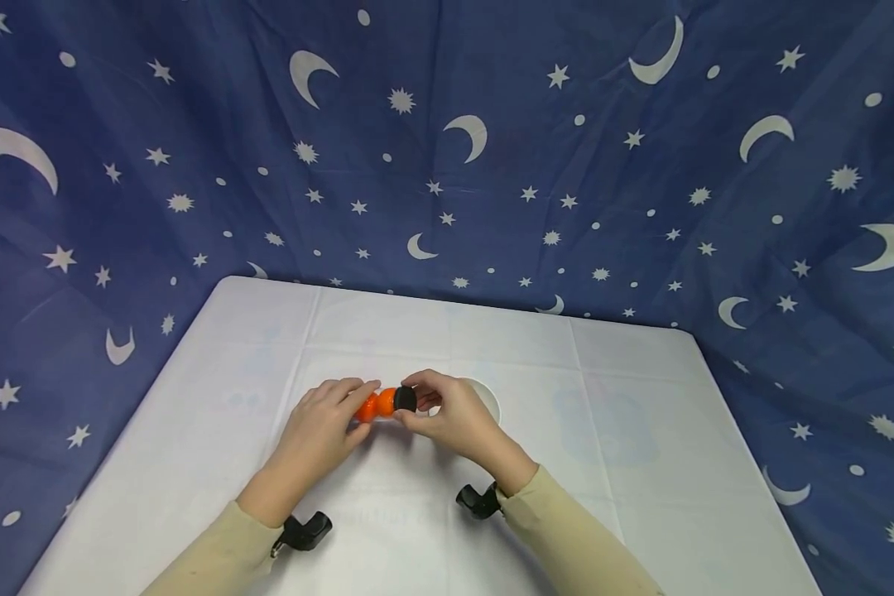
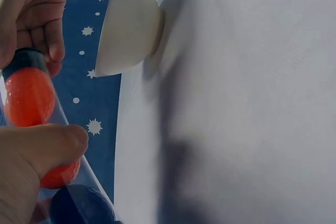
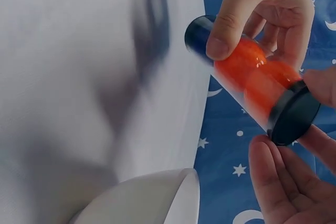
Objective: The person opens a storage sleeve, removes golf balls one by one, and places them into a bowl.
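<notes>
A clear plastic tube point(image 3: 257, 85) with two orange balls point(image 2: 30, 98) and a dark blue ball point(image 2: 81, 205) inside is held between both hands, above the white table. My left hand point(image 1: 320, 426) grips the tube around its side, thumb across the orange balls. At the right end sits a black cap point(image 1: 405, 399), pinched between the thumb and fingers of my right hand point(image 1: 458, 414). In the right wrist view the cap is on the tube's end, tilted toward the camera.
A white bowl point(image 2: 128, 30) stands upright on the table, partly behind my right hand in the head view. The white-covered table point(image 1: 641, 414) ends at a blue curtain point(image 1: 507, 165) with moons and stars. Black wrist mounts point(image 1: 305, 531) stick out near both sleeves.
</notes>
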